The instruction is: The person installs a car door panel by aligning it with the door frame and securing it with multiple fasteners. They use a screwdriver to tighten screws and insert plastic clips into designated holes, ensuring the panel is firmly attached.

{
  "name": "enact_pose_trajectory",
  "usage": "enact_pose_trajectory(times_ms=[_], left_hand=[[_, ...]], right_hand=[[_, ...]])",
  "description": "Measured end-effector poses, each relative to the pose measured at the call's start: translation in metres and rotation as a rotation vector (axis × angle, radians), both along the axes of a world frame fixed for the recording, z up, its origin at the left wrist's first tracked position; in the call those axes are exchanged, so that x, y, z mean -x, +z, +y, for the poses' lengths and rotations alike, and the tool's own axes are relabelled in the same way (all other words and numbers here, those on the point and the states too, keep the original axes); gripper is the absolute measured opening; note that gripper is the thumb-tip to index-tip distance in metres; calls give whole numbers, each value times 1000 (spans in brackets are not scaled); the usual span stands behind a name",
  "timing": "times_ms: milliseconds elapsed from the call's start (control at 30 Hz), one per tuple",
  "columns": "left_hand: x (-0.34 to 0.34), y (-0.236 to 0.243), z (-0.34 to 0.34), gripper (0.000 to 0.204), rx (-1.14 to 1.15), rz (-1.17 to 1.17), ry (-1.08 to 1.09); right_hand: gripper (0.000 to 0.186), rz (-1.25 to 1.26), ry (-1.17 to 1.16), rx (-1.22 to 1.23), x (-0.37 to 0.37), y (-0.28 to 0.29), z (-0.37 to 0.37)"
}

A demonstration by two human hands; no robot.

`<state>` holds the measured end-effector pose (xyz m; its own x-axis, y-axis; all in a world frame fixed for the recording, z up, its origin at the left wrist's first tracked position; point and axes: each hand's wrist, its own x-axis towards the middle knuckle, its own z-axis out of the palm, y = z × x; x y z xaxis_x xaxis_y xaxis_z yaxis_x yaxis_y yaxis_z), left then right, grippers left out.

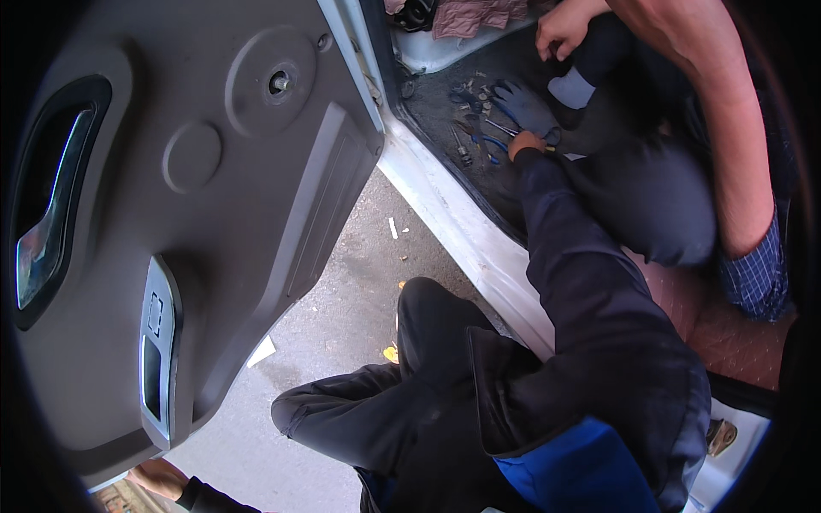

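I get the right hand (pixel 526 144) deep in the cab footwell, fingers curled closed around a thin tool, probably a screwdriver (pixel 501 127); the fist covers most of it, so I go by the metal shaft sticking out. Tool location: just above the dark floor (pixel 440 128), shaft aimed toward the far left, right beside blue-handled pliers (pixel 491 152) and a grey glove (pixel 518 104). Small loose bits (pixel 485 94) lie scattered next to them.

Left hand (pixel 159 477) is at the bottom edge of the open door (pixel 201 239), partly hidden; I can't tell whether its fingers grip or only rest there.

Handling, my guess: screwdriver light, stiff, not fragile; slim bare shaft likely slick, so I'd take it by the handle. Pliers heavier for their size, rigid, hinged; hold by the blue grips. Glove soft, floppy, pinch anywhere. Door big and heavy but should swing on its hinges; the rim or the pull handle (pixel 154 363) gives the best hold.

A co-worker sits inside; that person's hand (pixel 562 31) hangs above a grey sock (pixel 571 89), fingers loosely bent, no tool visible in it.
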<state>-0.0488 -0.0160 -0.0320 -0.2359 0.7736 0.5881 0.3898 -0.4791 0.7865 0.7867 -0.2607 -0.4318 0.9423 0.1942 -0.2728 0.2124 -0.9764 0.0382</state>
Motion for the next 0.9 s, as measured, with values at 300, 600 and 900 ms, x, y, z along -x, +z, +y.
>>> enact_pose_trajectory(times_ms=[300,600,900], left_hand=[[62,-12,17,59,41,-63,-142],[13,-3,0,64,-39,-48,-220],[-37,11,-11,96,-90,-19,-200]], right_hand=[[30,-172,-89,-118,16,1,-4],[24,199,-328,-1491,64,13,39],[17,579,227,-1905,285,264,29]])
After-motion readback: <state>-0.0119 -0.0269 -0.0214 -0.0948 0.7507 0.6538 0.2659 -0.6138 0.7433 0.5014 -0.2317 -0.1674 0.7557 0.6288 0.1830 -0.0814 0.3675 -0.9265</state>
